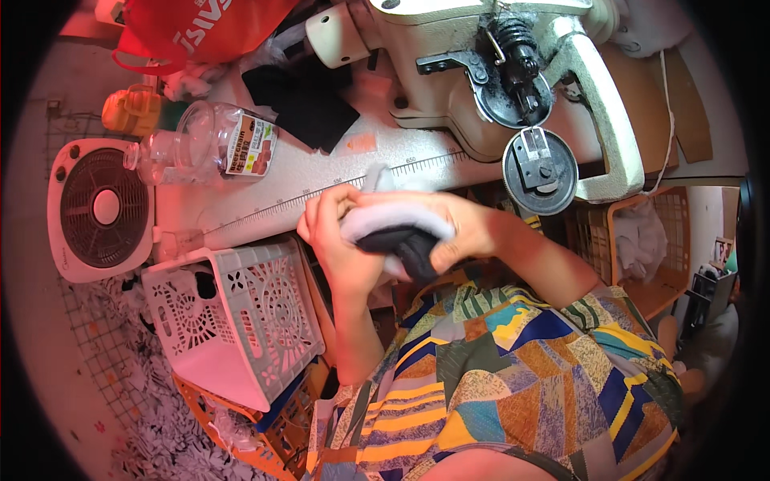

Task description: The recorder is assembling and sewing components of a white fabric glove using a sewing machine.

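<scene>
Both hands are raised over the front edge of the sewing table, closed around a soft, curved white-and-black fabric piece point(393, 218). Its fluffy white rim bends over a black inner part, and its exact kind is not clear. My left hand point(337, 240) grips the left end, fingers wrapped behind it. At the other end my right hand point(464, 228) holds on, with the thumb pressed near the black part. Just behind the hands stands a pale industrial sewing machine point(433, 88) with a round dark disc point(541, 172) at its front.
A ruler strip point(321, 188) runs along the white tabletop. Left of it are a clear plastic jar point(212, 140), a box fan point(104, 204) and a red bag point(192, 36). Black cloth point(301, 96) lies behind. Below stands a white basket point(265, 313); an orange crate point(654, 272) is at right.
</scene>
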A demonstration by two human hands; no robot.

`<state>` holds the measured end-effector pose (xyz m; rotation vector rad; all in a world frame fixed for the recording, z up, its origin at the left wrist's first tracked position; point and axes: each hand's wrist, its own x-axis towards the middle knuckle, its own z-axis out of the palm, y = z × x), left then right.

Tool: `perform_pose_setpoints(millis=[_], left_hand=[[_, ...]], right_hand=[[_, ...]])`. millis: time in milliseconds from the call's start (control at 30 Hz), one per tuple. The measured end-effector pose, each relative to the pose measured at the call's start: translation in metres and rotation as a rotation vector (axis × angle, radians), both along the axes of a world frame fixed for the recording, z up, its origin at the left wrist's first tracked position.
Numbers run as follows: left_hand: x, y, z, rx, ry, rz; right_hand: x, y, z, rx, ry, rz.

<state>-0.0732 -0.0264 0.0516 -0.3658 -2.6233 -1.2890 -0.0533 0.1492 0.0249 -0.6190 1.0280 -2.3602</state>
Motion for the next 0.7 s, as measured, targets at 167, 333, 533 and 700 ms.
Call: perform_pose_setpoints(millis=[167,333,533,700], left_hand=[[0.002,-0.005,0.000,-0.121,-0.060,-0.125],[0.028,0.004,0.016,-0.299,0.063,-0.047],[0.063,0.032,0.017,-0.413,0.377,-0.072],[0.043,0.024,0.017,-0.497,0.457,0.101]], right_hand=[[0.011,-0.005,0.003,-0.141,-0.192,0.015],[0.006,-0.004,-0.002,0.142,-0.287,-0.406],[0.004,-0.019,0.000,0.897,0.523,-1.179],[0.003,-0.008,0.014,0.815,1.089,-1.114]])
